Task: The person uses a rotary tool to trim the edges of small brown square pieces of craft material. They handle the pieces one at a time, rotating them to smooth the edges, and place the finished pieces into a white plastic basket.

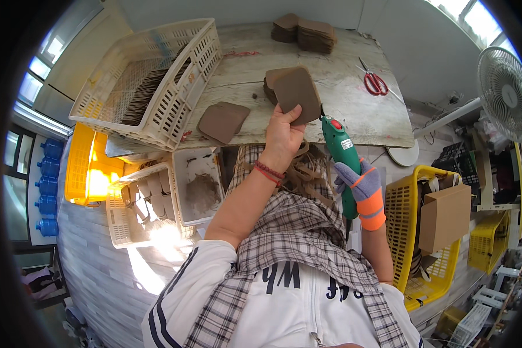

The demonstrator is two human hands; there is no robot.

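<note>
My left hand (284, 134) grips the lower edge of a flat brown square piece with rounded corners (298, 93), thumb on its face. Behind that piece, a small stack of similar brown pieces (268, 93) sits on the table. In a grey and orange glove, my right hand (363, 187) is closed around a green handheld power tool (340, 142) with a red button. The tool's thin dark tip is beside the piece's right edge; I cannot tell whether they touch. Brown offcut strips (307, 174) hang below the table edge, over my checked apron (290, 217).
On the worn table (243, 64) are loose brown pieces (223, 120), taller stacks (316, 36), red-handled scissors (376, 84) and a white crate (180, 81) of pieces. A yellow basket with a cardboard box (445, 217) stands right, below a fan (507, 93). More crates (119, 223) stand left.
</note>
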